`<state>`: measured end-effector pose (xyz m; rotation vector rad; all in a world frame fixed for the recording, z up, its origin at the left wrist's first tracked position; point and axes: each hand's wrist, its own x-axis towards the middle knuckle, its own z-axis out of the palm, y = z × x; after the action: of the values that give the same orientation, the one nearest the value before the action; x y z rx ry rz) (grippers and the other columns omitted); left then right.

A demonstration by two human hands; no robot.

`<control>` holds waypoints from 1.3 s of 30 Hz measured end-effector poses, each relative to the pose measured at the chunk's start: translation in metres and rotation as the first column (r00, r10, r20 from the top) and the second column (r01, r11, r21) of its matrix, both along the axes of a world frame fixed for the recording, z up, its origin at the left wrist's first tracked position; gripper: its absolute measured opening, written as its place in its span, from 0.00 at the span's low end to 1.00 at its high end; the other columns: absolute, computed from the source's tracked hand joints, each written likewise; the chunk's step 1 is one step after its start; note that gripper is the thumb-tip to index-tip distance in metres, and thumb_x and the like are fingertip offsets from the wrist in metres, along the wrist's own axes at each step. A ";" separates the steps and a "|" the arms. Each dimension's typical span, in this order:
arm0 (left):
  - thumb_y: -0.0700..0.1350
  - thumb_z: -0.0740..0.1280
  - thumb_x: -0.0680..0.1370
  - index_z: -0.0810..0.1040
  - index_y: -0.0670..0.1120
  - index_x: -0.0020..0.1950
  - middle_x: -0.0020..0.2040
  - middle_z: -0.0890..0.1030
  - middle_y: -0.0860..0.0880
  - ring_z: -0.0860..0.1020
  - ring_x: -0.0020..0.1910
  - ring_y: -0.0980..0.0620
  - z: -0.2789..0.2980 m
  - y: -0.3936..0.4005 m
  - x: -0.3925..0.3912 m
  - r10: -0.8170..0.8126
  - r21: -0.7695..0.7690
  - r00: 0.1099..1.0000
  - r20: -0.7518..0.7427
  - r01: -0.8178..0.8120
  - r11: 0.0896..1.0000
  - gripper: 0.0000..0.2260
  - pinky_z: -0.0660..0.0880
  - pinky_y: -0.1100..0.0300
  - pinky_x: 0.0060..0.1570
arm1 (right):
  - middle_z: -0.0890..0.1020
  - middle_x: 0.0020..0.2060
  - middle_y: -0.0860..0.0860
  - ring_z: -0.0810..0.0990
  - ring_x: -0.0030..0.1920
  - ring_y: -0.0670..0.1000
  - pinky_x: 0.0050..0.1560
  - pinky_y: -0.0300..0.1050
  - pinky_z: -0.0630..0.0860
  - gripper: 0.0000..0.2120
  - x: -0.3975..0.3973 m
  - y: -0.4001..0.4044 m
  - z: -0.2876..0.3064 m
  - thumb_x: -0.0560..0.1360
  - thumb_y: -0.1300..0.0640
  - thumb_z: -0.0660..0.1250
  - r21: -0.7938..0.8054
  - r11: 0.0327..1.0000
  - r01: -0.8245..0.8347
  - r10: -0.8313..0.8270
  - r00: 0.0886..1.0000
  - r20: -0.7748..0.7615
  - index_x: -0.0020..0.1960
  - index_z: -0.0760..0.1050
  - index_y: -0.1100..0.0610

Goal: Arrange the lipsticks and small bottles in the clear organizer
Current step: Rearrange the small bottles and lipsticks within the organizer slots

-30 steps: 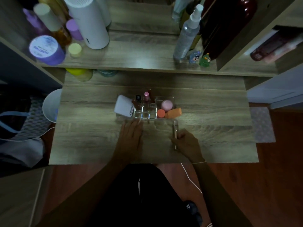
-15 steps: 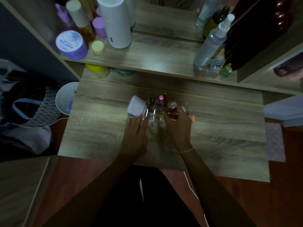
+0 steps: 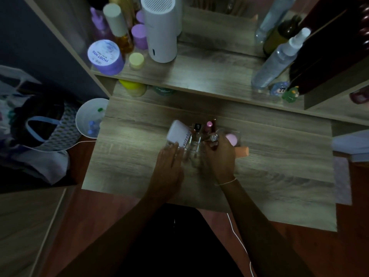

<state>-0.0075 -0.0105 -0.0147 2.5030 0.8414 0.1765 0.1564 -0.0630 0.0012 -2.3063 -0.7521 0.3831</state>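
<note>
A clear organizer (image 3: 194, 145) stands mid-table. It holds a tilted white tube (image 3: 178, 134), a black-capped bottle (image 3: 197, 126), a pink-capped lipstick (image 3: 209, 124), a pink egg-shaped sponge (image 3: 231, 138) and an orange piece (image 3: 242, 151). My left hand (image 3: 168, 166) lies flat on the table, fingertips against the organizer's front left corner, holding nothing. My right hand (image 3: 221, 156) is shut on a slim tube with a glittery silver cap (image 3: 214, 137), held over the organizer's middle compartments. The hand hides the tube's lower part.
The raised shelf behind carries a purple jar (image 3: 105, 56), a white cylinder (image 3: 161, 31), a spray bottle (image 3: 279, 58) and small figurines (image 3: 290, 94). A white bin (image 3: 89, 116) and a bag (image 3: 40, 124) sit left of the table. A white cable (image 3: 239, 242) hangs near my right arm.
My right hand took the slim tube off the table in front of the organizer and carried it up over the compartments. My left hand stayed at the organizer's front.
</note>
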 end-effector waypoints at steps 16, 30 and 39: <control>0.40 0.68 0.73 0.62 0.38 0.73 0.72 0.65 0.35 0.62 0.72 0.39 0.020 0.020 0.022 -0.054 -0.020 0.998 0.040 0.055 0.998 0.30 0.52 0.43 0.70 | 0.83 0.45 0.55 0.80 0.45 0.50 0.44 0.38 0.72 0.07 0.005 0.002 0.005 0.73 0.59 0.72 -0.060 0.998 -0.024 0.023 1.000 -0.011 0.49 0.80 0.59; 0.38 0.69 0.74 0.63 0.36 0.71 0.72 0.66 0.35 0.63 0.72 0.38 0.033 0.017 0.031 -0.041 -0.033 0.995 0.086 0.044 0.999 0.28 0.57 0.36 0.71 | 0.78 0.52 0.56 0.80 0.46 0.51 0.48 0.44 0.79 0.10 0.014 -0.009 0.021 0.73 0.60 0.71 -0.045 0.995 -0.086 0.085 0.996 -0.027 0.54 0.78 0.59; 0.36 0.71 0.71 0.63 0.38 0.72 0.70 0.68 0.35 0.66 0.70 0.37 0.034 0.017 0.034 -0.045 -0.013 0.992 0.121 0.047 0.999 0.31 0.60 0.33 0.68 | 0.84 0.48 0.54 0.82 0.46 0.53 0.50 0.49 0.79 0.12 0.035 -0.013 0.042 0.75 0.65 0.66 -0.018 0.999 -0.045 0.045 0.998 0.031 0.56 0.77 0.55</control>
<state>0.0262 0.0064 0.0196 2.4667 0.7322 0.3010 0.1919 -0.0762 0.0428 -2.3198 -0.8206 0.3757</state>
